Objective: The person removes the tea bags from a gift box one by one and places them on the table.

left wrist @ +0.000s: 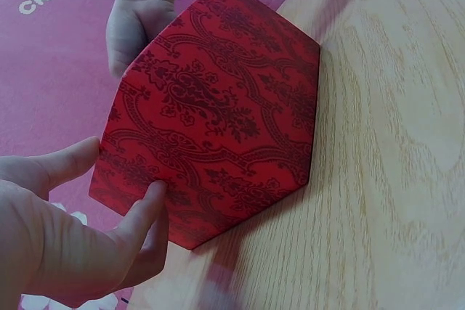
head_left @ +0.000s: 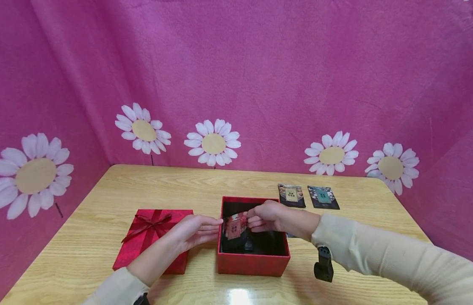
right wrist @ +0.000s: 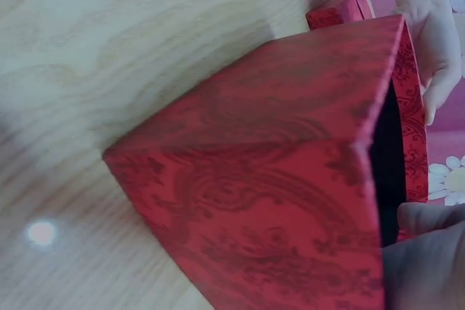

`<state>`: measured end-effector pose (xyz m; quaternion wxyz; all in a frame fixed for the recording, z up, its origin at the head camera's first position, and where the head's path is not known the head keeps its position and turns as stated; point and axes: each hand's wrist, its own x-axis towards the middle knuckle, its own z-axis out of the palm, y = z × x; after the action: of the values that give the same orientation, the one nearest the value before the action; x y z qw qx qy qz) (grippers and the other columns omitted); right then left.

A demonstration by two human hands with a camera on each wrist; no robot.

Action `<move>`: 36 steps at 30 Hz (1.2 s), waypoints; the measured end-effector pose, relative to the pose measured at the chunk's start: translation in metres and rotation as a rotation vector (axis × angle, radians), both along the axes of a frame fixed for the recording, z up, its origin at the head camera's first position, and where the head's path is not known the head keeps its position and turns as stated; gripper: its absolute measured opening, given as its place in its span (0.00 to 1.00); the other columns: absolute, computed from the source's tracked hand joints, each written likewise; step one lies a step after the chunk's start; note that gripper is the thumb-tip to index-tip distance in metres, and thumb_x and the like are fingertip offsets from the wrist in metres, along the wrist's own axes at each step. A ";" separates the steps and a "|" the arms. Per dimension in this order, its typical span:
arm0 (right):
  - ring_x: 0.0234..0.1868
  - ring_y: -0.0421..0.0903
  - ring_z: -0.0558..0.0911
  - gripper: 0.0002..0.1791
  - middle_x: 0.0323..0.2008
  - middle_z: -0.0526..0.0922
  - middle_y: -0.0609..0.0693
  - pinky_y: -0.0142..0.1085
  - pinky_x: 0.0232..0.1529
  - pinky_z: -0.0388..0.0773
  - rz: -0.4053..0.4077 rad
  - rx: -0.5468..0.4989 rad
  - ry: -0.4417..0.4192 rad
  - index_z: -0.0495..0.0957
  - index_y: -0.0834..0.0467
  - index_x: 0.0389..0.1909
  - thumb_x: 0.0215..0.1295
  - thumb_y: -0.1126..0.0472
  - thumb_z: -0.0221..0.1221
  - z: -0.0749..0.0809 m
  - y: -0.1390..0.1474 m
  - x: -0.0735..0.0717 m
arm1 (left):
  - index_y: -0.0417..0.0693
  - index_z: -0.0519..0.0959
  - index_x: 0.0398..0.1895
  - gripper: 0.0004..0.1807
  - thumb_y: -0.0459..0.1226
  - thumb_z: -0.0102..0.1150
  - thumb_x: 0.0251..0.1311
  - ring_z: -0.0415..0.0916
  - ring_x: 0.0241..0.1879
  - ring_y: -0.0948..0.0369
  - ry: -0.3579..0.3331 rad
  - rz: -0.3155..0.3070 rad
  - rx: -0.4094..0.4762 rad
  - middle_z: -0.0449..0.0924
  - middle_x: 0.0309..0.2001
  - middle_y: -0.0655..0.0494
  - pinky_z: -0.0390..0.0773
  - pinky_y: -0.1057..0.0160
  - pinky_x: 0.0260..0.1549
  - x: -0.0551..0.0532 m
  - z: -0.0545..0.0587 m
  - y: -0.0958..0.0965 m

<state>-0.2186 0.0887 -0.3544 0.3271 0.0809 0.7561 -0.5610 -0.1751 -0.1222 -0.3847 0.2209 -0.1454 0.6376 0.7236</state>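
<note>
An uncovered red patterned gift box [head_left: 253, 266] with a dark inside stands at the middle of the table. My right hand [head_left: 269, 215] reaches over its rim and pinches a dark packet with a reddish label [head_left: 234, 227], held tilted in the mouth of the box. Against the box's left wall rest the extended fingers of my left hand [head_left: 198, 231]. In the left wrist view, that hand [left wrist: 80, 241] touches the patterned wall [left wrist: 218, 114] with its fingertips. The right wrist view shows the right thumb [right wrist: 418, 217] at the opening; its other fingers are hidden there.
Left of the box lies the red lid [head_left: 131, 250] with a ribbon bow [head_left: 155, 224]. Behind it to the right, a packet with a cream label [head_left: 291, 195] and one with a teal label [head_left: 323, 198] lie flat. Another packet's edge [head_left: 291, 235] shows under the right forearm.
</note>
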 end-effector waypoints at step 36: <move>0.30 0.44 0.84 0.10 0.37 0.87 0.64 0.47 0.49 0.84 0.066 0.120 0.036 0.77 0.72 0.41 0.62 0.71 0.55 -0.012 -0.042 0.001 | 0.29 0.76 0.54 0.21 0.35 0.57 0.61 0.84 0.45 0.54 0.023 -0.037 0.034 0.84 0.49 0.40 0.79 0.55 0.55 0.000 0.001 -0.002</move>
<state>-0.2178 0.0467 -0.3659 0.3265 0.0651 0.7963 -0.5050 -0.1751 -0.1244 -0.3842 0.2293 -0.1214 0.6304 0.7316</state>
